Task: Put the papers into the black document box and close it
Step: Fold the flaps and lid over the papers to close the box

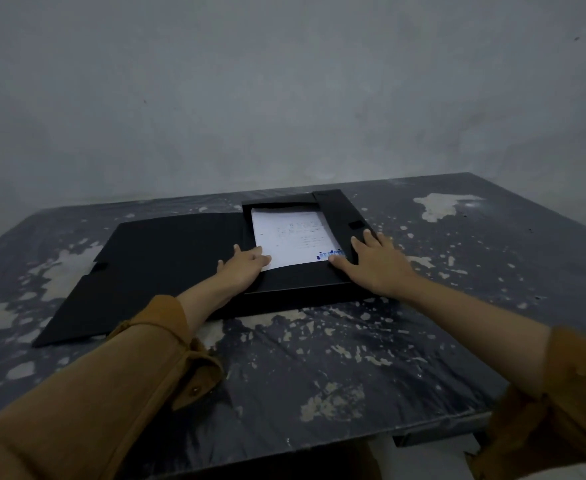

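Note:
The black document box (302, 284) lies open on the table, its wide lid (160, 265) folded out flat to the left. White papers (293, 237) with faint writing and a blue mark at the near right corner lie inside the tray. My left hand (244, 265) rests flat on the box's left edge, fingertips touching the papers' near left corner. My right hand (376, 265) lies flat with fingers spread on the box's right flap (341, 213), thumb at the papers' near right corner. Neither hand grips anything.
The table (319, 358) has a dark, worn top with pale chipped patches. Its near right corner ends around (485, 415). A bare grey wall (284, 98) stands right behind the table. Brown sleeves cover both forearms.

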